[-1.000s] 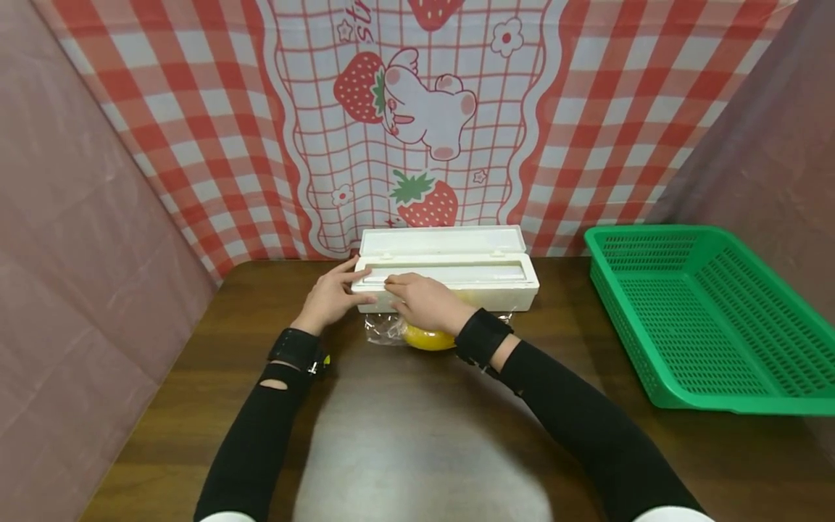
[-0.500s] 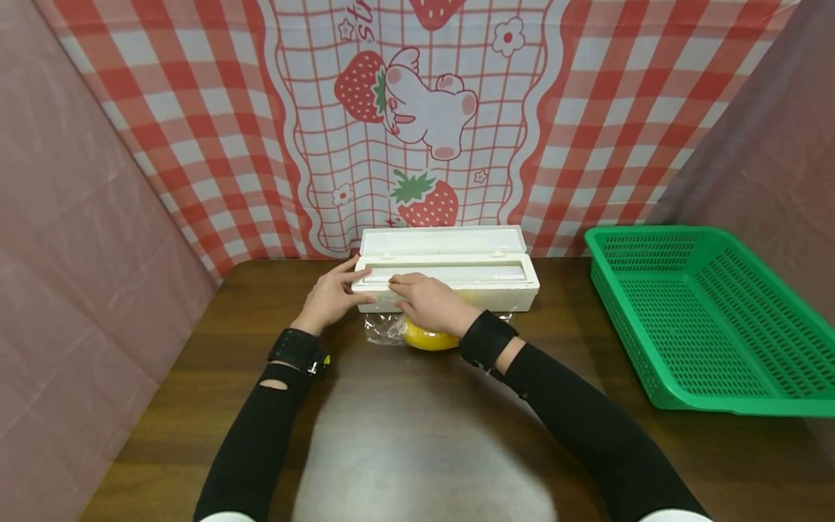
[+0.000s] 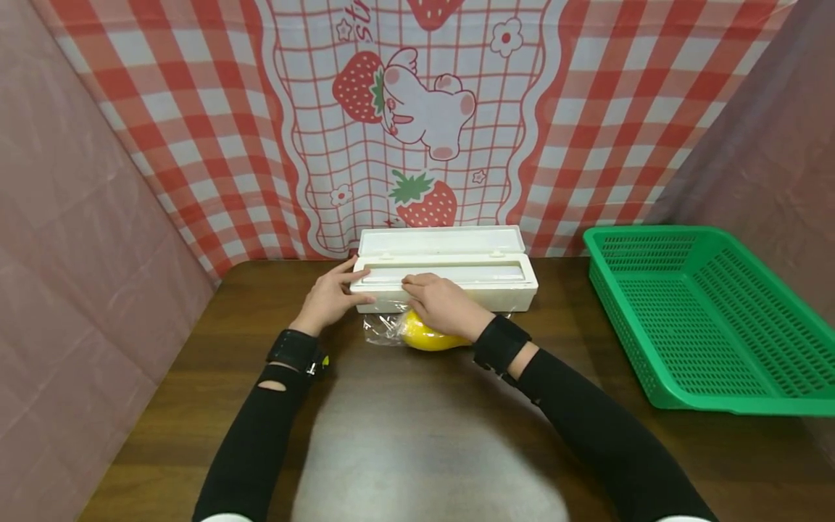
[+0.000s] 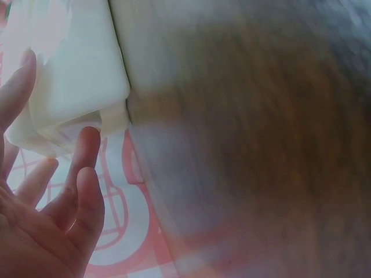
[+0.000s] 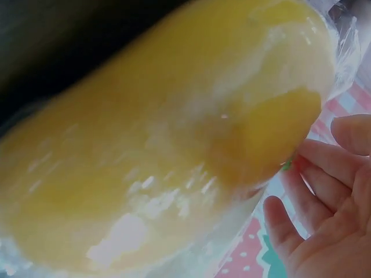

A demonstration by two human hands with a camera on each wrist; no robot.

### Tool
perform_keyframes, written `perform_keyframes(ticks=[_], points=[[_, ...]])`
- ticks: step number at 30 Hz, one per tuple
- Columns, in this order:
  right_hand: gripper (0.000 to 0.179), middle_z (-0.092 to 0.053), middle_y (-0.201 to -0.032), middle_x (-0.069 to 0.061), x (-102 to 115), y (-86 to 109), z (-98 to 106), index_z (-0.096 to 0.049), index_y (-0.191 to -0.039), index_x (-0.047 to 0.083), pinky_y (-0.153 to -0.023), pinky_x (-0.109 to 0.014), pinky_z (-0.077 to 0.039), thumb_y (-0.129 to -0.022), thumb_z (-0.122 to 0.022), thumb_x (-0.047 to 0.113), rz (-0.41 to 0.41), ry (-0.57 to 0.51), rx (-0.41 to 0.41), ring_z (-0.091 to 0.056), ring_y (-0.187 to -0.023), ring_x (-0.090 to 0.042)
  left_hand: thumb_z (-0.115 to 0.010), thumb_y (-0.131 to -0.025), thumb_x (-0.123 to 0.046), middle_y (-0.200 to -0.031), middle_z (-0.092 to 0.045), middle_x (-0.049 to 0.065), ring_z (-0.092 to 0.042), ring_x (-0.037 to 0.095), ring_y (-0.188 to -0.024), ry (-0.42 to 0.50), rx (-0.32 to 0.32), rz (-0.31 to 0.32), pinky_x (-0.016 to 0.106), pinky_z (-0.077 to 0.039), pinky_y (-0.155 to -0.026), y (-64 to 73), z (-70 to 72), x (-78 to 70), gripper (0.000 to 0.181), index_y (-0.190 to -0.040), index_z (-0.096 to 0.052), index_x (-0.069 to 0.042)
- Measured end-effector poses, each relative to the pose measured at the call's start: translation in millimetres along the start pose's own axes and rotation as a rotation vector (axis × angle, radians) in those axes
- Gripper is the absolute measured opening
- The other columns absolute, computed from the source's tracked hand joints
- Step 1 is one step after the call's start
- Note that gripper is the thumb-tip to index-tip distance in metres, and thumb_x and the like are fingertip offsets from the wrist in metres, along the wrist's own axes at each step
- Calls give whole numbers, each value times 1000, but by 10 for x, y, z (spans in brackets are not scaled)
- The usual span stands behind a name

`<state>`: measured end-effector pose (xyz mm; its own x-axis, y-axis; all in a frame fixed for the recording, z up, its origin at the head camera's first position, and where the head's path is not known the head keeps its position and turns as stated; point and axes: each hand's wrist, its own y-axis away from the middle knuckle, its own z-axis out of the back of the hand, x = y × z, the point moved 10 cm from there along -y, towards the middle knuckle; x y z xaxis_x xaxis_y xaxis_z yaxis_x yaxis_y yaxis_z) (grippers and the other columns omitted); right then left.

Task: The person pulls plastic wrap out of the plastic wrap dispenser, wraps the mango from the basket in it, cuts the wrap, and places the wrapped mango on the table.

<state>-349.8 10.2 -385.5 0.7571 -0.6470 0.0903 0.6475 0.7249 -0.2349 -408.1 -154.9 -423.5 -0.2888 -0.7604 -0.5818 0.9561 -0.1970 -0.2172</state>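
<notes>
A long white cling film dispenser (image 3: 457, 298) stands at the table's back edge with its lid (image 3: 443, 240) raised. My left hand (image 3: 328, 296) holds its left end, thumb on the front face and other fingers over the top and end. In front of the dispenser lies a yellow oblong thing (image 3: 430, 335) wrapped in clear film (image 3: 381, 328); its kind is not plain. Above it, my right hand (image 3: 446, 304) reaches over with fingertips on the dispenser's front top edge. In the right wrist view, those fingers (image 5: 307, 200) look loosely extended beside the yellow thing.
A green plastic basket (image 3: 681, 399) stands at the right of the brown wooden table (image 3: 417, 435). Behind the dispenser hangs a red checked cloth (image 3: 587, 109) with strawberry prints. Pinkish cloth walls (image 3: 98, 290) stand at both sides.
My right hand has slid to the right along the dispenser's front edge, uncovering more of the yellow thing. The left hand keeps its place on the left end.
</notes>
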Motion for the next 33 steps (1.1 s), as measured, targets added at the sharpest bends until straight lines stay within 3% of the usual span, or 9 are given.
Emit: perform_keyframes(ticks=[10,22,28,33], points=[[41,-50,-133,-7,-251,285,101,-51,-131,6,-102,-33,-30,-95,-46,25,-62,-20,-20,-43,-121,-20,-69,-68,-59,-146,-26,-20,-55,7,-82,1,9,-4,32,-43,-62,26,11,5,65,-127,-53,-39],[40,-51,-132,-10,-393,539,188,-51,-130,3,-101,-36,-31,-95,-48,22,-45,-48,-75,-43,-122,-23,-69,-68,-58,-146,-27,-19,-55,7,-84,7,23,-6,32,-43,-61,35,-18,-33,66,-128,-53,-37],[40,-52,-130,-12,-577,714,265,-52,-128,2,-100,-38,-32,-93,-52,21,-74,-48,-111,-45,-120,-24,-69,-68,-58,-147,-30,-13,-54,8,-82,12,8,-13,32,-42,-60,10,-9,-30,66,-128,-53,-37],[41,-52,-129,-13,-749,903,321,-53,-127,1,-99,-39,-34,-91,-55,20,-103,-14,-134,-45,-119,-26,-70,-69,-55,-147,-29,-17,-55,7,-83,9,7,-8,32,-43,-59,6,-3,-19,64,-127,-53,-38]])
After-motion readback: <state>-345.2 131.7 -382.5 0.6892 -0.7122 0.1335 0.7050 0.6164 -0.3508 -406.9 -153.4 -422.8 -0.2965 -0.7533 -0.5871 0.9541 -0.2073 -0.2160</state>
